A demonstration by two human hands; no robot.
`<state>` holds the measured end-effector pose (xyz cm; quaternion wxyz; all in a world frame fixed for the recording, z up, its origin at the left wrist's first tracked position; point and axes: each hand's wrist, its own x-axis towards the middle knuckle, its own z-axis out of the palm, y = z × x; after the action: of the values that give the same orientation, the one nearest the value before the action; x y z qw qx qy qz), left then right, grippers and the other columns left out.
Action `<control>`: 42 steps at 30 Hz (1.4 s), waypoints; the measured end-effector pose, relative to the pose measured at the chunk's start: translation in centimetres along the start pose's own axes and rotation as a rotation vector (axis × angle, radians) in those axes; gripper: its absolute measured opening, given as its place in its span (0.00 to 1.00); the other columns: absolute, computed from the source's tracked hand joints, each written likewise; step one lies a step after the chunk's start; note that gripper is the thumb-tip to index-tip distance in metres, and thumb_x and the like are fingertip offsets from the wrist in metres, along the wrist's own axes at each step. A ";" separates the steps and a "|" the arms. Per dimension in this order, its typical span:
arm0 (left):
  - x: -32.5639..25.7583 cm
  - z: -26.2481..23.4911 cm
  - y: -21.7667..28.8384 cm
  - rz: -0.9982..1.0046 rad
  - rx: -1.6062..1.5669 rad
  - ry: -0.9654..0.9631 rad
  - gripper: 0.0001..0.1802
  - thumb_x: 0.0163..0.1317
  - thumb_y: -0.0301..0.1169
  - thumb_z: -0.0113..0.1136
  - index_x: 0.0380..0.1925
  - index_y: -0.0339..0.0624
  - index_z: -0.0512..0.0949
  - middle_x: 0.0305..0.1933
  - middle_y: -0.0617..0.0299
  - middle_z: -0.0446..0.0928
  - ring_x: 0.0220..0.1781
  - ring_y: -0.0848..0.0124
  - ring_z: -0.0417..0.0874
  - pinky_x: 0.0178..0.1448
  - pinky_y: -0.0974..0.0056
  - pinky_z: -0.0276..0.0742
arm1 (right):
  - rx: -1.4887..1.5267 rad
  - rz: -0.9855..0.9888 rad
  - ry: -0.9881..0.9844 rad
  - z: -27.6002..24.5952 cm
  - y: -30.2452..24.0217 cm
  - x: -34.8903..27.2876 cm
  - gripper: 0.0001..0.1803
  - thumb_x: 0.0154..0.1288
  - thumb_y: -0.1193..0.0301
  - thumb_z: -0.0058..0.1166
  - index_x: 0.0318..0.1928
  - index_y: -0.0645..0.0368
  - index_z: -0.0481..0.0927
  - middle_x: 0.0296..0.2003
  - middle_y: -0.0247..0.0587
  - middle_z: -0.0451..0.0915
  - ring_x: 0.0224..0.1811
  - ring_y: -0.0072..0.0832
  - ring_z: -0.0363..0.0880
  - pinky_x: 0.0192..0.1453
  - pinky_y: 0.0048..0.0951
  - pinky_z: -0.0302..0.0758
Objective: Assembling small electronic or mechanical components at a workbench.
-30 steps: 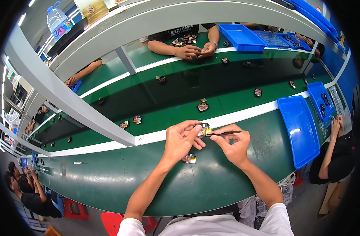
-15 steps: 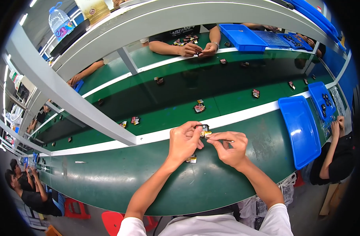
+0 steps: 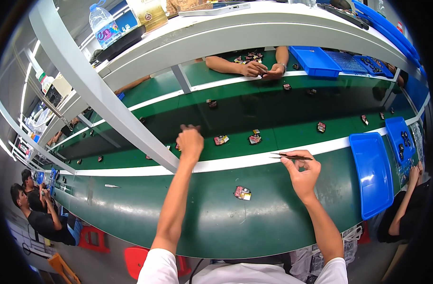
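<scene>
Tweezers (image 3: 292, 156), dark and slim with tips pointing left, are held by my right hand (image 3: 305, 174) above the green bench. My left hand (image 3: 190, 144) reaches over the belt beyond the white rail; its fingers look apart, slightly blurred, with nothing visible in them. Partly hidden beside it lies a small part (image 3: 177, 147). To its right on the belt rest a small black part with red and yellow areas (image 3: 221, 140) and a similar part (image 3: 255, 137). Another small black part with a pale label (image 3: 242, 192) lies on the bench between my forearms.
A white rail (image 3: 235, 163) separates bench and belt, and a grey post (image 3: 117, 99) slants down at left. Blue trays (image 3: 372, 175) stand at right. Across the belt a co-worker's hands (image 3: 264, 70) handle something small. A shelf (image 3: 254, 31) runs overhead.
My left hand has let go of the small black part, which now lies on the belt, and has moved left and away from me. My right hand has drawn right with the tweezers. The view has shifted.
</scene>
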<state>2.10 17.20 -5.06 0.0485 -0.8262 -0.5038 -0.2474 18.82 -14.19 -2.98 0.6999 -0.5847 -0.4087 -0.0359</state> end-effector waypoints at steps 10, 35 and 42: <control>0.7 1.6 -4.5 0.037 0.399 -0.056 0.06 0.49 0.24 0.65 0.29 0.45 0.84 0.34 0.56 0.85 0.41 0.57 0.88 0.40 0.57 0.85 | 0.036 0.054 -0.084 0.0 -0.3 0.1 0.06 0.58 0.82 0.70 0.36 0.68 0.85 0.34 0.36 0.89 0.16 0.07 0.63 0.23 0.14 0.59; -5.7 -12.9 9.5 0.033 -1.236 -0.564 0.09 0.68 0.24 0.58 0.43 0.30 0.82 0.27 0.57 0.83 0.19 0.74 0.81 0.18 0.68 0.69 | 0.424 0.515 -0.091 -1.1 -2.7 0.7 0.09 0.61 0.80 0.67 0.40 0.66 0.81 0.26 0.34 0.81 0.17 0.09 0.64 0.18 0.16 0.56; -9.6 -11.1 12.8 0.002 -1.452 -0.592 0.11 0.69 0.24 0.59 0.46 0.28 0.82 0.30 0.55 0.84 0.22 0.74 0.84 0.19 0.72 0.73 | 0.437 0.435 -0.050 -0.8 -3.6 0.7 0.09 0.61 0.81 0.67 0.41 0.66 0.81 0.28 0.36 0.83 0.17 0.09 0.65 0.19 0.15 0.57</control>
<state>5.47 -0.49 2.43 -0.6401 -0.6832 -0.2069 -0.2843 17.75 -15.73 0.32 0.7900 -0.4949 -0.2889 0.2179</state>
